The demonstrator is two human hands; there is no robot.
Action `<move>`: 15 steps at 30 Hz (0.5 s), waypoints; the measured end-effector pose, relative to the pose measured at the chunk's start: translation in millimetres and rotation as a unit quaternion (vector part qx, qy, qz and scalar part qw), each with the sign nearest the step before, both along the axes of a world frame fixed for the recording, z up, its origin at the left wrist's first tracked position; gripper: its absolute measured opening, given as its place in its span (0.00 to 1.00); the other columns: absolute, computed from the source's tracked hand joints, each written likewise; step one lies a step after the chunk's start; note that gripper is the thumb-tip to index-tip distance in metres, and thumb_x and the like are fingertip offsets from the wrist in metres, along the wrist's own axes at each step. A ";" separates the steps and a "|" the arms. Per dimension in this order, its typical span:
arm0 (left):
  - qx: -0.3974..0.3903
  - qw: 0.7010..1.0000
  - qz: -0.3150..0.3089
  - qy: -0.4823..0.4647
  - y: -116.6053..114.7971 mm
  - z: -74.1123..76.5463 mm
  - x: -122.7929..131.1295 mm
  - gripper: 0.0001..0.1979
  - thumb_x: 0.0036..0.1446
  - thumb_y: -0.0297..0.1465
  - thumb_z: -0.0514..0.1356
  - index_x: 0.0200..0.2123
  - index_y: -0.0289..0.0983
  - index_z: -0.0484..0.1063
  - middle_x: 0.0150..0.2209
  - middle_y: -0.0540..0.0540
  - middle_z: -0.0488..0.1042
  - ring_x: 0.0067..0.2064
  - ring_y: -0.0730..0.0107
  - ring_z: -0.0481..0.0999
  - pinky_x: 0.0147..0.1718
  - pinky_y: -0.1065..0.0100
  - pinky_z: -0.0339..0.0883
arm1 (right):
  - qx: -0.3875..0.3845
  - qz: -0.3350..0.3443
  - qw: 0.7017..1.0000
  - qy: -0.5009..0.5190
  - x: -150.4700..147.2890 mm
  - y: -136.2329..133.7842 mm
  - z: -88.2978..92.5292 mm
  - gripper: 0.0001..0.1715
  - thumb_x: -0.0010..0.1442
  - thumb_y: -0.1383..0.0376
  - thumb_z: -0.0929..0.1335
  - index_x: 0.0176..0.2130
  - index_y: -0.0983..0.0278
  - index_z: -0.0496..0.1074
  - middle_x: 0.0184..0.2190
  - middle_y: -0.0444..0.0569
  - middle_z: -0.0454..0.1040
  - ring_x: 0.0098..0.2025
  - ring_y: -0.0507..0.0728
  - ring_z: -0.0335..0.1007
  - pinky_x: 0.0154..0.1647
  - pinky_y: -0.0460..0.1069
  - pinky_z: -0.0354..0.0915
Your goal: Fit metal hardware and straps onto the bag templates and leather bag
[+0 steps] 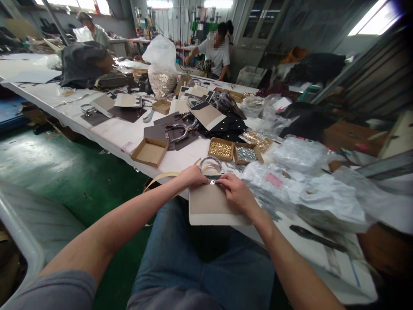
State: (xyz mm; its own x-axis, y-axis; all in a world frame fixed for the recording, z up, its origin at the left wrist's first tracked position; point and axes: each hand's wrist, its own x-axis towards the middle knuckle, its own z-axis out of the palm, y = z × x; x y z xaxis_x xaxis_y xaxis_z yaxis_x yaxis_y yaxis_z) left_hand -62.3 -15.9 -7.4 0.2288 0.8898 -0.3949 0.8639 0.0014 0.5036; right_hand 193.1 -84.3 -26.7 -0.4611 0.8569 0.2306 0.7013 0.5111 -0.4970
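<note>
A beige panel [209, 200] with a pale lower strip and a dark upper edge lies at the table's near edge, jutting over my lap. On its dark edge sits a small silvery metal plate [212, 182]. My left hand [193, 175] is closed at the plate's left end, its fingertips pressed on it. From the right, my right hand [237, 191] pinches at the other end of the plate, the palm over the panel. A ring-shaped handle in clear wrap [210, 163] lies just beyond the panel's top edge.
Open boxes hold gold pieces [221, 149] and silver pieces [245, 154]; another cardboard box [150, 152] stands left of them. Plastic bags [290, 176] cover the right side, near a black-handled tool [318, 238]. Dark panels [174, 129] lie farther back. Two people work beyond the table.
</note>
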 end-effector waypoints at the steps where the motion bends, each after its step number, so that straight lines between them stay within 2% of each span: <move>1: -0.002 1.000 0.002 0.003 0.3 -0.6 0.3 0.38 0.52 0.57 0.74 0.55 0.34 0.87 0.54 0.29 0.88 0.53 0.39 0.88 0.44 0.60 0.77 | 0.009 0.000 1.000 -0.003 -0.9 -1.1 -2.2 0.23 0.74 0.72 0.65 0.55 0.55 0.86 0.57 0.54 0.82 0.58 0.66 0.78 0.63 0.60 0.74; 9: -0.020 1.000 0.014 -0.007 -0.2 -7.8 0.9 0.41 0.51 0.61 0.74 0.55 0.32 0.86 0.54 0.28 0.88 0.51 0.40 0.89 0.41 0.62 0.76 | 0.022 -0.005 0.999 -0.037 -4.2 1.7 -5.0 0.25 0.71 0.75 0.66 0.54 0.55 0.88 0.56 0.54 0.82 0.56 0.65 0.77 0.62 0.60 0.75; 12: -0.019 1.000 0.018 -0.008 0.6 -10.0 0.1 0.45 0.49 0.64 0.75 0.55 0.33 0.85 0.56 0.28 0.88 0.53 0.40 0.89 0.41 0.63 0.76 | 0.027 -0.009 0.998 -0.050 -5.2 0.9 -3.6 0.25 0.72 0.75 0.66 0.54 0.56 0.88 0.55 0.54 0.82 0.56 0.64 0.77 0.62 0.59 0.74; 15: -0.030 0.999 0.024 -0.011 2.3 -10.5 0.1 0.45 0.48 0.63 0.76 0.56 0.33 0.84 0.57 0.28 0.87 0.54 0.41 0.88 0.40 0.64 0.75 | 0.031 -0.013 0.998 -0.054 -5.4 -0.4 -3.8 0.24 0.73 0.74 0.65 0.54 0.57 0.87 0.55 0.54 0.82 0.55 0.64 0.76 0.61 0.59 0.74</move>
